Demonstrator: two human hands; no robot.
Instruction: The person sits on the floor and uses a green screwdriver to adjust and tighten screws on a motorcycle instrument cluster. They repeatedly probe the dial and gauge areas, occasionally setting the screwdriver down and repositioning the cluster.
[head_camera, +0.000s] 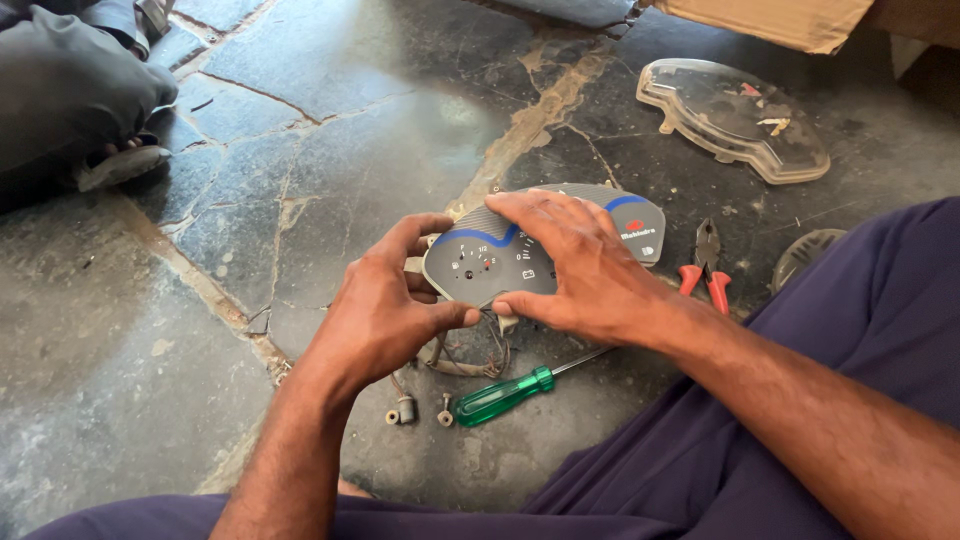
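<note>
Here: grey gauge panel (500, 262) with blue curved stripe, held above stone floor (150, 380), frame centre. Left hand (385, 310) closes grip on panel's 7 o'clock edge, thumb pressing toward right thumb. Right hand (580, 270) spreads over face, fingers clamped along top, thumb under. Wires (470, 355) dangle beneath. Best done with even pressure at edges, not on dial face. Green-handled screwdriver (505, 393) at 6 o'clock, red pliers (705, 268) at 3, clear cover (735, 118) at 1.

Left hand (385, 305) at seven o'clock, fingers curled, thumb pinching inward, right hand (575, 265) at one o'clock, palm down, fingers spread, forearms bare.
</note>
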